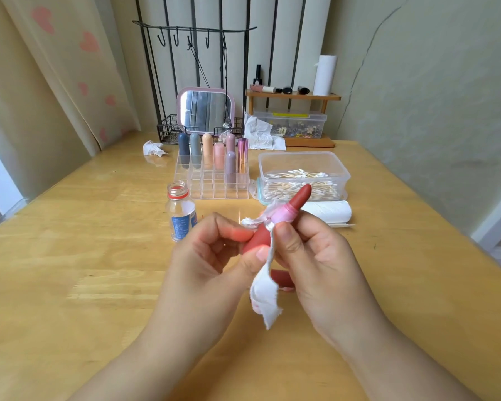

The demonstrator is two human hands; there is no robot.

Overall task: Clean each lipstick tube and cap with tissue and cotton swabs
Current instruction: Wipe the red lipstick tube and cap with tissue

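An uncapped red lipstick tube (259,240) with a pink inner sleeve and a red stick (301,196) points up and to the right above the table. My left hand (214,250) grips its red base between thumb and fingers. My right hand (307,250) pinches a strip of white tissue (265,296) against the tube's collar; the tissue hangs down and shows pink stains. Under my right hand lies a red cap (281,277), partly hidden. A clear box of cotton swabs (301,176) stands behind.
A clear organizer (214,180) holds several capped lipsticks. An open small bottle (181,211) stands left of my hands. A tissue roll (330,212) lies by the swab box. A crumpled tissue (154,148), a mirror (206,111) and a wooden shelf (292,96) are at the back.
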